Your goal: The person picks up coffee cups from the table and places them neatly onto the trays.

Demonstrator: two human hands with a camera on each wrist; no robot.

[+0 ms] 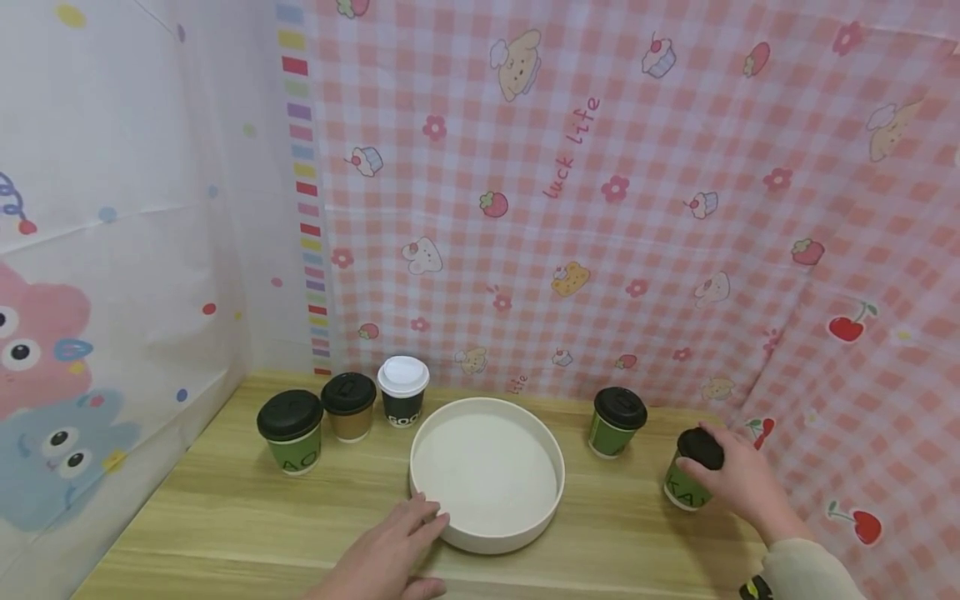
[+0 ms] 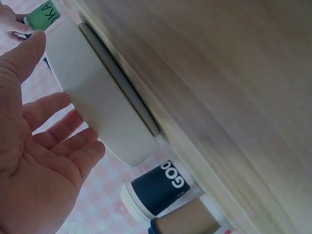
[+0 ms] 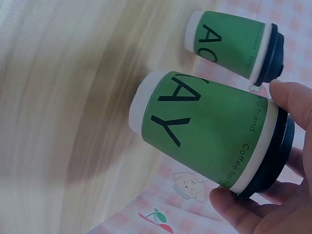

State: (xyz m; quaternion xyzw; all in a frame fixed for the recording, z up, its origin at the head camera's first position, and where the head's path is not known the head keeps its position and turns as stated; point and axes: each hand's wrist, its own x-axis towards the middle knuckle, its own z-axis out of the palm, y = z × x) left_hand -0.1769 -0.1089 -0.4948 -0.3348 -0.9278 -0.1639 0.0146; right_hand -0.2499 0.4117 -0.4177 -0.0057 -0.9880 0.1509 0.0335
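At the right, my right hand [image 1: 742, 479] grips a green paper coffee cup [image 3: 200, 126] around its black lid [image 3: 273, 151]. The cup is upright; whether its base touches the table is hard to tell. A round cream tray [image 1: 495, 542] with a low rim lies at the middle of the table. Against its near left rim rest the fingers of my left hand [image 1: 386, 546], loosely extended and holding nothing. In the left wrist view, that palm [image 2: 39, 180] faces the tray's side wall [image 2: 102, 92].
Another green cup [image 1: 617, 423] with a black lid stands right of the tray. To the left stand a larger green cup [image 1: 291, 432], a brown cup [image 1: 349, 407] and a dark cup with white lid [image 1: 403, 392]. Pink checked cloth [image 1: 525, 250] hangs behind the wooden table [image 1: 225, 517].
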